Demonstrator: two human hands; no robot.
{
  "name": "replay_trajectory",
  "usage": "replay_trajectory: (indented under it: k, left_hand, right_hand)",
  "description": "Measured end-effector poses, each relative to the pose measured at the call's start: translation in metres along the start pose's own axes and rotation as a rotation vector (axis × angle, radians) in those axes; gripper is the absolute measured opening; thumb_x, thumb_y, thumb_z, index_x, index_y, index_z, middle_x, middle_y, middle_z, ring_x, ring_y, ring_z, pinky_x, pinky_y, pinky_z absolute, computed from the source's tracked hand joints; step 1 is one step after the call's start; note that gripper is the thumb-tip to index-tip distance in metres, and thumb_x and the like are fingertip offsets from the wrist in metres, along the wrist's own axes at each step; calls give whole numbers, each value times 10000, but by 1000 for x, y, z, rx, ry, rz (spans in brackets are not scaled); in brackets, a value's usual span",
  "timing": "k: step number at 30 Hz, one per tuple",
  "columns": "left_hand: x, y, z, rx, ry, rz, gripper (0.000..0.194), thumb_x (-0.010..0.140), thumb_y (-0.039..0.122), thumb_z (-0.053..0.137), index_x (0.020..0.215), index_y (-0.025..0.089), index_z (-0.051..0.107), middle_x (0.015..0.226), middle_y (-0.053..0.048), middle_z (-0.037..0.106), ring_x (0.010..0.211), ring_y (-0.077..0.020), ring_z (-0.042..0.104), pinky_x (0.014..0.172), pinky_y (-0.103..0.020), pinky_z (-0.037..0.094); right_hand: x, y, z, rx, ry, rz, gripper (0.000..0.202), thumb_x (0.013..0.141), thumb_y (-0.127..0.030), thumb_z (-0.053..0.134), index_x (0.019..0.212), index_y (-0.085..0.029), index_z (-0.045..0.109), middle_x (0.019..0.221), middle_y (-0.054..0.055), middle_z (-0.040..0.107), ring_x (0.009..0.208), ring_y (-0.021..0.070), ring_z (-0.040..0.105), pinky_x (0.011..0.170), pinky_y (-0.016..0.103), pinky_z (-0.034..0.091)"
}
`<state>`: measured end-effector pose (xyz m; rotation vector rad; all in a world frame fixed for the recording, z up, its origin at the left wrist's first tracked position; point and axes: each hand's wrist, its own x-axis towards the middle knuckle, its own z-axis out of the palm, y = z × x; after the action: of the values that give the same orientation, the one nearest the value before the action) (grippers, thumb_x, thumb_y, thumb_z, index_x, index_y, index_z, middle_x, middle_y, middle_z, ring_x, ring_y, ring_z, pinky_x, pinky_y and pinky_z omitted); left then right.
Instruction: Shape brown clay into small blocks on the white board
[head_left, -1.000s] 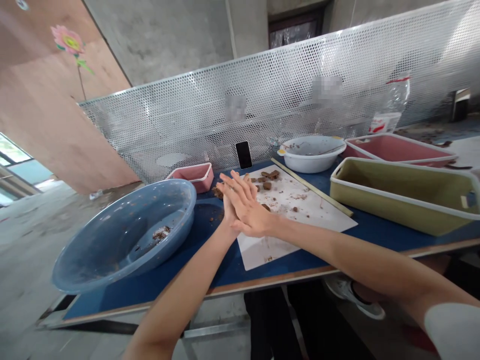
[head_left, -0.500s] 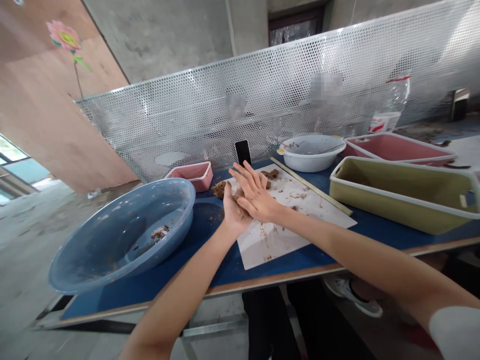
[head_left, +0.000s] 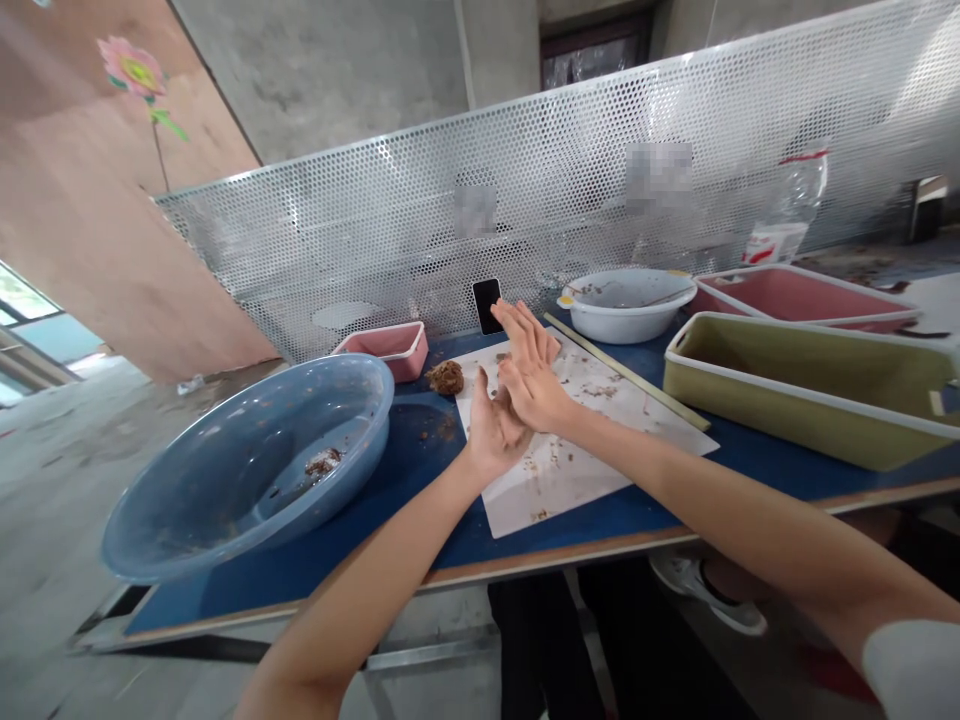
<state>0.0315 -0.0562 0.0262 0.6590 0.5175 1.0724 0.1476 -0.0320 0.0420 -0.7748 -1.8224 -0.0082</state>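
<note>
My left hand [head_left: 496,430] is palm up above the white board [head_left: 570,480], its thumb raised. Across it lies my right hand [head_left: 532,370], palm down with fingers stretched out. The palms are pressed together, and a bit of brown clay [head_left: 514,424] shows between them; most of it is hidden. Left of my hands, a rough brown clay lump [head_left: 445,377] sits at the board's edge. Behind my right fingers, more clay is largely covered. Brown crumbs are scattered on the board.
A large blue basin [head_left: 247,470] stands left, a small pink tray [head_left: 409,360] behind it. A phone [head_left: 486,305] leans against the perforated metal screen [head_left: 337,230]. A flat stick [head_left: 630,375], white basin [head_left: 626,325], green bin [head_left: 787,400] and pink bin [head_left: 810,290] are right.
Both hands have shifted slightly right, and the right hand has slid forward over the left palm. The clay lump on the left is now fully uncovered.
</note>
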Motion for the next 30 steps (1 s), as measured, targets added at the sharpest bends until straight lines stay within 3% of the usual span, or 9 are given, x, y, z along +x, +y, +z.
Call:
replay_trajectory:
  k: [4,9,13,16,22,30]
  left_hand:
    - [-2,6,4,-47,1,35,722,1105,759,394,1647,312,560,1501,-95,755,1491,-345,657,1190,-527,580]
    - [-1,11,4,-53,40,111,600,1096,719,444,1494,329,665,1402,-85,785,1441,-338,682,1154,-497,593]
    - [2,25,-3,-98,92,231,438,1084,612,524,1347,314,710,1420,-73,764,1413,-293,684,1106,-414,602]
    - [5,34,-5,-129,100,296,407,1075,571,530,1332,304,699,1408,-87,758,1418,-284,672,1131,-421,586]
    - [9,41,-6,-199,169,331,355,1059,555,524,1201,268,678,1317,-122,755,1335,-310,708,1112,-469,588]
    - [15,49,-16,-215,182,314,355,1036,551,523,1177,256,662,1263,-148,743,1344,-346,701,1025,-471,600]
  right_hand:
    - [-3,15,7,-3,2,112,718,1174,-662,156,1817,-344,145,1850,73,317,1745,373,186,1403,658,185]
    - [-7,20,11,-68,5,181,692,1174,-653,200,1737,-282,358,1717,142,465,1589,370,396,1312,650,308]
    - [-12,16,12,-149,-90,179,698,1170,-662,229,1643,-208,472,1585,196,522,1471,389,446,1220,637,374]
    - [-15,10,14,-233,-145,171,668,1173,-652,214,1514,-185,550,1448,205,574,1344,394,497,1114,607,423]
    - [-12,-1,11,-375,-282,50,535,1199,-581,248,1110,-198,610,1130,161,714,1099,357,590,985,529,403]
    - [-11,0,7,-275,-362,-131,373,1204,-437,412,967,-227,610,969,112,762,962,293,676,985,475,456]
